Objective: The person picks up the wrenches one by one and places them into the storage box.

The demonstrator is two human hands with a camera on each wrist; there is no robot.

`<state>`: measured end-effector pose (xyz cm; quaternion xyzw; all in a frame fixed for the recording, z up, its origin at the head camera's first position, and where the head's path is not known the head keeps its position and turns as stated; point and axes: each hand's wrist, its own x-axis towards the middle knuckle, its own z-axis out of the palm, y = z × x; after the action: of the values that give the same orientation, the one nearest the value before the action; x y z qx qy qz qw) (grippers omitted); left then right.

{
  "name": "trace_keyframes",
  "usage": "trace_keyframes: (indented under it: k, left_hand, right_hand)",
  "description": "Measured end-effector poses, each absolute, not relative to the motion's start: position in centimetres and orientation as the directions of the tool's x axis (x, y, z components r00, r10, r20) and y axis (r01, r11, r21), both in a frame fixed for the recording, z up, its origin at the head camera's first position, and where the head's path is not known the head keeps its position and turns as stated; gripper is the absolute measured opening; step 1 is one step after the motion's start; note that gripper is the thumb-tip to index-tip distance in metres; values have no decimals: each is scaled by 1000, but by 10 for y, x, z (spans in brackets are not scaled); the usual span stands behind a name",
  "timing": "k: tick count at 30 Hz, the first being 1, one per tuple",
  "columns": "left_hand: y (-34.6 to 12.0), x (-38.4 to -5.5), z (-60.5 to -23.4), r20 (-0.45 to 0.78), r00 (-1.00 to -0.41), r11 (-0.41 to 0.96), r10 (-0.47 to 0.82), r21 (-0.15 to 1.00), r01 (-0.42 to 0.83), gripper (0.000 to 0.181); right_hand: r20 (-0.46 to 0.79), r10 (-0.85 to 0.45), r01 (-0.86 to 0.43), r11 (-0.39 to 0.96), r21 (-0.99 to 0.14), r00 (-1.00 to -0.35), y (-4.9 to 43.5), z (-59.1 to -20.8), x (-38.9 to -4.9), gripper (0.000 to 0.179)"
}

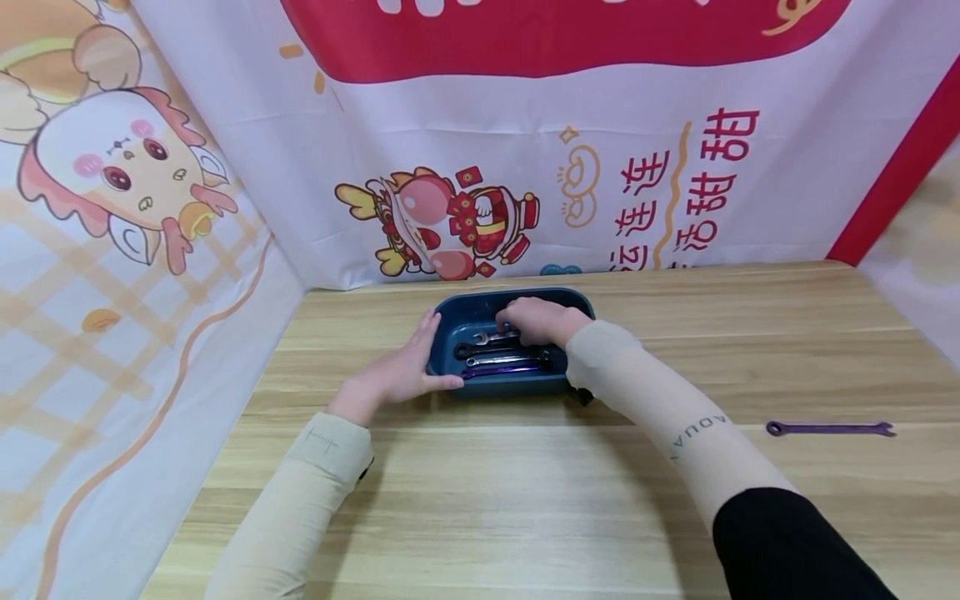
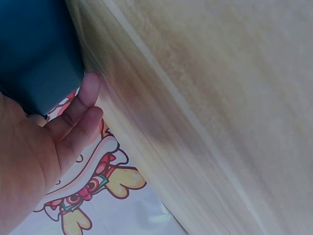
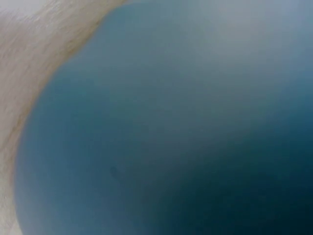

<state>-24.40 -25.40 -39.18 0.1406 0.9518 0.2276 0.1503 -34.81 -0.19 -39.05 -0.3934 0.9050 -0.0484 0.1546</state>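
A dark blue plastic bin (image 1: pixel 517 385) stands near the back of the table. Inside it lie several wrenches side by side, among them a silver wrench (image 1: pixel 483 361), a black wrench (image 1: pixel 463 351) and a purple wrench (image 1: pixel 501 369). My left hand (image 1: pixel 405 367) rests against the bin's left end, thumb at the front corner and fingers along the side. In the left wrist view two of its fingers extend past the bin wall (image 2: pixel 44 63). My right hand (image 1: pixel 542 321) reaches into the bin, fingers bent down at another silver wrench (image 1: pixel 491 338); its grip is hidden.
A second purple wrench (image 1: pixel 828 428) lies on the wooden table (image 1: pixel 487 492), right of my right forearm. Printed cloth (image 1: pixel 480 117) hangs behind the table and along its left side. The right wrist view holds only blurred blue bin surface (image 3: pixel 122 122) and table.
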Motion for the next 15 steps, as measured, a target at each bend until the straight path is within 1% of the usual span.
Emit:
trace_keyframes:
  k: [10,15]
  left_hand:
    - [-255,-245,-393,-218,-915,855,340,476,205,115]
    - [-256,-246,-394,-218,-915,855,340,476,205,115]
  right_hand:
    - [-222,-732,-701,681,-212,-644,-4,-392,-346,38]
    - [-216,-732,-701,681,-213,-646,-3,-393,-347,36]
